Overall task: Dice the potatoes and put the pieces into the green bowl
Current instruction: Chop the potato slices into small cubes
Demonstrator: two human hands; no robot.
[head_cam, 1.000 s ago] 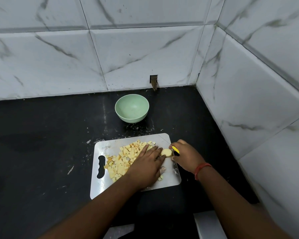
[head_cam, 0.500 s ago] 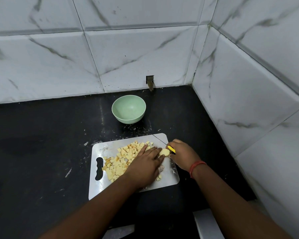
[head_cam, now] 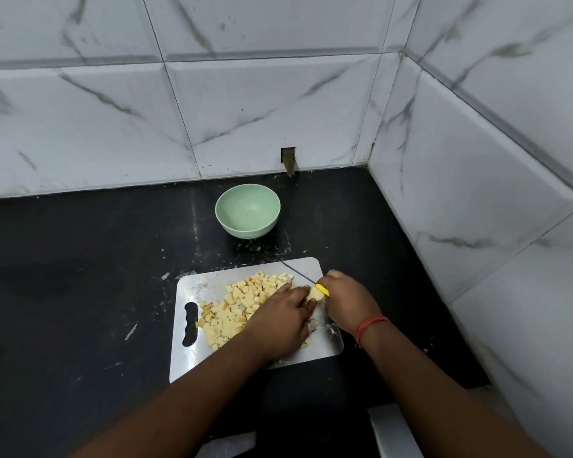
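The left hand (head_cam: 283,320) lies over the cutting board (head_cam: 192,355), its straight fingers pressing down on a small piece of potato (head_cam: 314,293) at their tips. The right hand (head_cam: 349,300) is just beside it, fingers curled tight around a knife (head_cam: 321,289) with a yellow handle; the thin blade runs up and away toward the board's far corner, right against the potato piece. A heap of diced potato (head_cam: 235,312) is spread over the board's middle, partly hidden under the left hand. The green bowl (head_cam: 247,211) stands well beyond the board on the black counter (head_cam: 80,276), near the tiled wall, with nothing between them but a few crumbs. A red thread circles the right wrist.
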